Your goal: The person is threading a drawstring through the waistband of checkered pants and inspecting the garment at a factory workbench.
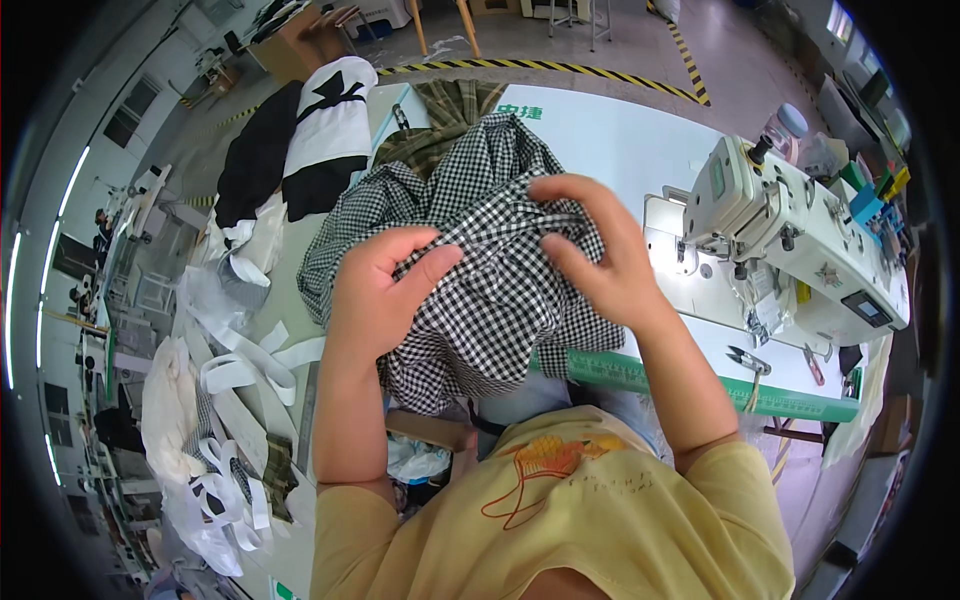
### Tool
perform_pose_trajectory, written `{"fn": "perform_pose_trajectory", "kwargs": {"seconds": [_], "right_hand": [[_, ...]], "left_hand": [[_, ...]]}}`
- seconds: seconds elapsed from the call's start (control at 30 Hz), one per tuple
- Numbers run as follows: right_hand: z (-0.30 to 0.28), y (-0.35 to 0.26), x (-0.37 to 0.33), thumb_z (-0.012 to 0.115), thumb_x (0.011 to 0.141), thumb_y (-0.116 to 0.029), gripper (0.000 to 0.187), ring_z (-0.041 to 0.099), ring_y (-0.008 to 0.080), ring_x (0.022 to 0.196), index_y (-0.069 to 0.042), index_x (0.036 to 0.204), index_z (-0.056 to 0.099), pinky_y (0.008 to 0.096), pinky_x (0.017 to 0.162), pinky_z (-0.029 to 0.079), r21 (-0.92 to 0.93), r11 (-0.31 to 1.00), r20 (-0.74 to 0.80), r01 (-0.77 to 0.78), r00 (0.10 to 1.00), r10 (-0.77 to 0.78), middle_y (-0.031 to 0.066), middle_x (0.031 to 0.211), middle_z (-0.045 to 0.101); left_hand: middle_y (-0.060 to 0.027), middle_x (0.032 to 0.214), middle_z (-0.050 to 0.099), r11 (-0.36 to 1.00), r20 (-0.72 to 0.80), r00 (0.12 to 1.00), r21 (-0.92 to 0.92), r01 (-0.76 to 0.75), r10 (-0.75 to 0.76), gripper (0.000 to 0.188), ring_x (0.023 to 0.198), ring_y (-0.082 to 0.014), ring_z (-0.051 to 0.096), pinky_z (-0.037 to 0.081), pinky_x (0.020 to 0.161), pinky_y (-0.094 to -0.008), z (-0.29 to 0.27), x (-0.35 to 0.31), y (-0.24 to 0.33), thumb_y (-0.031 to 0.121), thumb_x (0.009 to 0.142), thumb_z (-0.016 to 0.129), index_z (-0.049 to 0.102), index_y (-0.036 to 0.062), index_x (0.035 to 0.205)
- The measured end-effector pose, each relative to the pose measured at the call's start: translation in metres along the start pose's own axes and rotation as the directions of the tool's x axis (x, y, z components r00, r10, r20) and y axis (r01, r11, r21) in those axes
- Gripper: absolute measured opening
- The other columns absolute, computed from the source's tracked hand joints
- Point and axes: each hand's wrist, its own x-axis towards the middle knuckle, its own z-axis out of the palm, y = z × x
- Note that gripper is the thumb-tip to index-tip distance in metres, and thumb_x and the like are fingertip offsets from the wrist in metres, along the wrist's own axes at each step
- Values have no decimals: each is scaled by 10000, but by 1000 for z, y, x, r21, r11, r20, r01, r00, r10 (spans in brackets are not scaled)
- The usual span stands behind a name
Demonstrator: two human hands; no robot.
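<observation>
A black-and-white gingham cloth, gathered in loose folds, lies in front of me and hangs over the table's near edge. My left hand grips its left part, with thumb and forefinger bent toward each other. At the right side of the same cloth, my right hand curls its forefinger over a raised gathered seam, its thumb lower on the fabric. The other fingers of both hands are hidden in or behind the folds. An olive plaid cloth lies just beyond the gingham.
A white sewing machine stands to the right. Near it lie thread snips by the green ruler edge. To the left are white elastic strips, cream fabric and a black-and-white cloth pile.
</observation>
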Motion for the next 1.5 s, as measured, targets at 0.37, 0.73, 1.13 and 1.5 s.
{"fn": "perform_pose_trajectory", "kwargs": {"seconds": [0.37,0.73,1.13,1.5], "right_hand": [[8,19,-40,502,758,10,321,556,341,737,-151,1031,553,433,618,449,-415,901,87,-125,980,177,109,834,544],[-76,43,-135,474,856,-56,325,588,304,818,-130,1173,466,406,699,472,-688,559,-256,-463,875,410,133,919,578],[-50,-39,-65,629,803,-116,187,585,291,930,-44,975,614,379,810,454,-178,983,46,-39,998,48,109,965,631],[-43,-51,-16,612,827,-94,92,575,241,663,-11,806,577,319,599,447,46,998,408,-53,912,30,91,733,591]], "left_hand": [[-101,792,671,984,134,991,174,-24,0,247,695,-158,626,464,632,-259,-6,7,3,192,771,706,658,-16,896],[-76,774,652,973,151,988,224,-49,15,164,698,-145,592,459,647,-255,-19,1,-5,72,741,704,640,-41,840],[-77,667,594,951,411,898,182,-252,159,205,543,-211,550,420,505,-279,11,-3,53,202,734,724,633,25,784],[-89,602,520,888,437,869,271,-373,232,250,536,-270,512,388,484,-338,-7,-10,59,260,739,716,588,46,713]]}}
